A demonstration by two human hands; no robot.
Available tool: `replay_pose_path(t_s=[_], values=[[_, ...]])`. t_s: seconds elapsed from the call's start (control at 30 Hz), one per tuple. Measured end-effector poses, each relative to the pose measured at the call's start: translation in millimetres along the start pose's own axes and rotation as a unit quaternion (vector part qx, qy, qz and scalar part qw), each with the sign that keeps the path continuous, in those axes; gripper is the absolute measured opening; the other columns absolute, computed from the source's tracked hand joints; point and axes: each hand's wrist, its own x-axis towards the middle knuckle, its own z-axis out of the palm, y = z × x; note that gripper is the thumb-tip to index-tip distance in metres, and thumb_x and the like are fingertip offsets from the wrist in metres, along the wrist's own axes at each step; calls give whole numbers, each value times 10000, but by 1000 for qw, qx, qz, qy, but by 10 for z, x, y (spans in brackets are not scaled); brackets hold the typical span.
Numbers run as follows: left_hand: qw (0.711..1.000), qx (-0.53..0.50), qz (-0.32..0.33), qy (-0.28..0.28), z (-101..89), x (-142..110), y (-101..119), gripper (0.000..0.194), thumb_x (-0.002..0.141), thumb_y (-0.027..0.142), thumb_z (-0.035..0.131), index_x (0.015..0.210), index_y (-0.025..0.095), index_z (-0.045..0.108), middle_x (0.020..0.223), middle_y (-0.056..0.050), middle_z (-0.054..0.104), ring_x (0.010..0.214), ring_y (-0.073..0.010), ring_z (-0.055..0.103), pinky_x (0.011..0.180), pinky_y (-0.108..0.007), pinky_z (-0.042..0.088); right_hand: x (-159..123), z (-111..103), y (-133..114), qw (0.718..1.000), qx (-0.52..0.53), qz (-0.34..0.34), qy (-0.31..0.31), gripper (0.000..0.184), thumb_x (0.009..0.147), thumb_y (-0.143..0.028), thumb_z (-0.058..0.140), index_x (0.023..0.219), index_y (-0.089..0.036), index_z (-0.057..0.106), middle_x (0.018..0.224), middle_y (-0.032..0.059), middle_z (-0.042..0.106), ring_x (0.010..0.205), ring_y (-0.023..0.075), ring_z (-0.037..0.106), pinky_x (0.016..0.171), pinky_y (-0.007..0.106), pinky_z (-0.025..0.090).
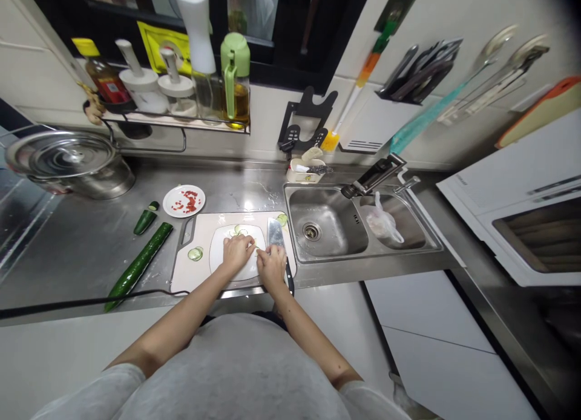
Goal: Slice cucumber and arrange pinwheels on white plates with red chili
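Note:
Over a white square plate [218,259], both hands are close together, fingertips nearly meeting. My left hand [236,253] is closed, fingers bent down; what they hold is hidden. Thumb and fingers of my right hand [272,267] pinch a small pale piece, which looks like a cucumber slice [256,251]. Several thin cucumber slices lie at the plate's far edge. The plate rests on a pale cutting board [187,269]. A cleaver [275,231] lies along the board's right side, its black handle partly beneath my right wrist. More slices [195,253] sit left of the plate.
Left of the board lie a long cucumber [140,265] and a cut cucumber piece [144,222]. Behind is a small plate [169,203] with red bits. A lidded pot [91,172] stands far left, a double sink [331,256] right. A black cable [91,301] crosses the front.

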Motion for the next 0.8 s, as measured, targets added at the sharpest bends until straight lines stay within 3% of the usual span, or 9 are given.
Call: replay_pose_path(t_s=[0.23,0.43,0.63,0.8], values=[[993,-108,-44,28,-91,-43,-94,220,818,378,551,894,240,705,883,-30,705,875,-221,608,825,-342,348,27,-82,75,994,85,37,57,263,877,-256,534,1069,-220,711,999,88,555,1007,247,420,898,368,331],[957,-223,-114,149,-304,-328,-620,330,783,455,547,914,194,701,792,-9,685,660,-145,554,655,-243,401,72,-321,359,981,126,90,118,304,866,-318,479,998,-204,728,982,90,567,1007,252,428,920,378,348],[942,-191,-170,219,-591,-627,-1181,386,793,467,529,972,171,700,740,-13,664,619,-143,551,593,-233,402,106,-424,528,972,141,104,156,348,840,-378,464,933,-176,732,927,103,575,984,271,452,926,403,335],[959,-79,-187,198,-651,-695,-1293,326,814,388,534,1025,205,702,912,-50,700,838,-201,616,756,-283,431,131,-383,413,973,157,78,147,345,841,-403,466,901,-183,725,911,98,588,969,265,475,914,388,336]])
